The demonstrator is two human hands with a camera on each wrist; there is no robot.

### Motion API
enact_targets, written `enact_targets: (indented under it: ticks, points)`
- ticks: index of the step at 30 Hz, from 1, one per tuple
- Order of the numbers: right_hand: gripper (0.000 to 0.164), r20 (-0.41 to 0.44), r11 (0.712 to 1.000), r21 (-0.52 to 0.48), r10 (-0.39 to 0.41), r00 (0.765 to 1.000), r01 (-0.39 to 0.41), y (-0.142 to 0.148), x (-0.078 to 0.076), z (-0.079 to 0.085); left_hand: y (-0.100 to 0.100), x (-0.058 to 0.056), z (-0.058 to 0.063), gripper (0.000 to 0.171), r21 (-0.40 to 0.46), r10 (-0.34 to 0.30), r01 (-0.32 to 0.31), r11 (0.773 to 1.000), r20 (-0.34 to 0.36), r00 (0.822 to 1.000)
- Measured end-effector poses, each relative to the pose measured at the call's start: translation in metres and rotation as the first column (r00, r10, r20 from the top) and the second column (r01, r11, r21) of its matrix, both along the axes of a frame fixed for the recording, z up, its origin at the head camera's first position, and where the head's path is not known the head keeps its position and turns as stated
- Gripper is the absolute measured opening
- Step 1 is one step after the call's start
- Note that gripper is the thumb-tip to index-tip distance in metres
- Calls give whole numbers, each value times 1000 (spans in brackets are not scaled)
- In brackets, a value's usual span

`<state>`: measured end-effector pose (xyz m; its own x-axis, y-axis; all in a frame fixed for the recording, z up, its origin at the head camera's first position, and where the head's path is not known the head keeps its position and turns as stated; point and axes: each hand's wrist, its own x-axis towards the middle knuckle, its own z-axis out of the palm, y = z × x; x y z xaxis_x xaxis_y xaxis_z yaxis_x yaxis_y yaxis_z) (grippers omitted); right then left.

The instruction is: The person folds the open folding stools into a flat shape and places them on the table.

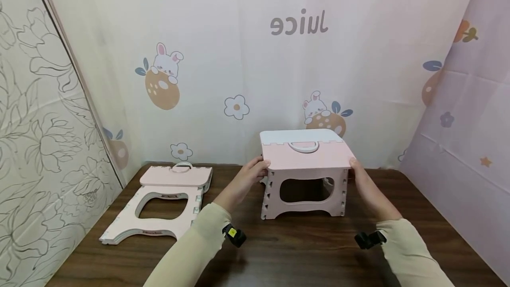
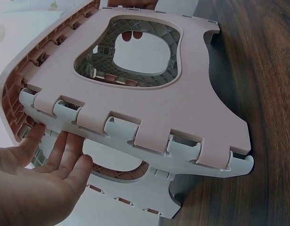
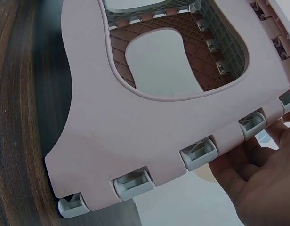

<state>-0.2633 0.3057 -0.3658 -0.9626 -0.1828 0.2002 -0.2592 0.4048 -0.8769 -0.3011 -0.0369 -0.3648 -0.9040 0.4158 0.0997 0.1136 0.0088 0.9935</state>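
A pink and white folding stool (image 1: 304, 192) stands unfolded on the table, its white carrying handle (image 1: 303, 147) on top. My left hand (image 1: 249, 176) holds the left edge of its seat, thumb on top at the front corner. In the left wrist view the fingers (image 2: 69, 155) of that hand lie against the white hinged side. At the opposite edge, my right hand (image 1: 357, 172) grips the seat, with its thumb at the front right corner. Curled fingers (image 3: 241, 162) show beside the hinged side in the right wrist view. The seat hides part of both hands.
To the left, a second folding stool (image 1: 175, 205) lies folded flat on the dark wooden table (image 1: 303, 251). A printed curtain (image 1: 207, 65) hangs behind the table, with more printed cloth on both sides. Black wrist cameras (image 1: 235, 235) sit on both sleeves.
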Motion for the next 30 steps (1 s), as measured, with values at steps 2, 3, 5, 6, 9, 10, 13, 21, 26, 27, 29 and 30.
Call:
enact_targets:
  ticks: [2, 3, 5, 6, 9, 10, 13, 21, 26, 27, 29, 30]
  points:
    - [70, -18, 1000, 1, 12, 1000, -12, -1, 0, 0, -2, 1, 0, 69, 0, -8, 8, 1000, -10, 1000]
    - [69, -25, 1000, -2, 19, 1000, -19, -2, 1, -1, -3, 1, 1, 69, -1, -11, 11, 1000, -15, 1000]
    - [69, -41, 1000, 1, 26, 999, -26, -4, 1, -1, -5, 2, 1, 68, 0, -15, 15, 1000, -16, 1000]
    - [68, -47, 999, 1, 34, 998, -34, -5, 1, -2, -6, 2, 1, 67, 2, -16, 16, 1000, -20, 1000]
    - [64, -50, 998, -4, 62, 997, -62, -7, 1, -2, -8, 2, 1, 67, 1, -9, 9, 1000, -18, 1000]
    - [63, -48, 998, -1, 68, 997, -69, -7, 1, -1, -9, 2, 0, 67, 3, -6, 6, 1000, -17, 1000]
    - [61, -39, 997, 5, 75, 996, -75, -9, 1, 0, -13, 1, 0, 66, 4, 0, 0, 1000, -17, 1000]
    - [67, -58, 998, -8, 56, 997, -57, -16, -1, -1, -22, 0, 0, 65, 10, 4, -4, 1000, -9, 1000]
    - [66, -50, 997, -19, 76, 996, -77, -22, -2, -1, -27, 0, 0, 65, 27, 23, -23, 999, -1, 1000]
    - [65, -52, 997, -19, 79, 996, -80, -22, -2, -1, -28, 0, 0, 65, 31, 24, -24, 999, 1, 1000]
    - [64, -60, 997, -12, 80, 995, -80, -24, -2, -1, -31, 1, 0, 67, 35, 26, -26, 999, 5, 1000]
    - [64, -64, 996, -14, 83, 995, -84, -25, -1, -1, -32, 2, 1, 68, 34, 28, -29, 999, 7, 1000]
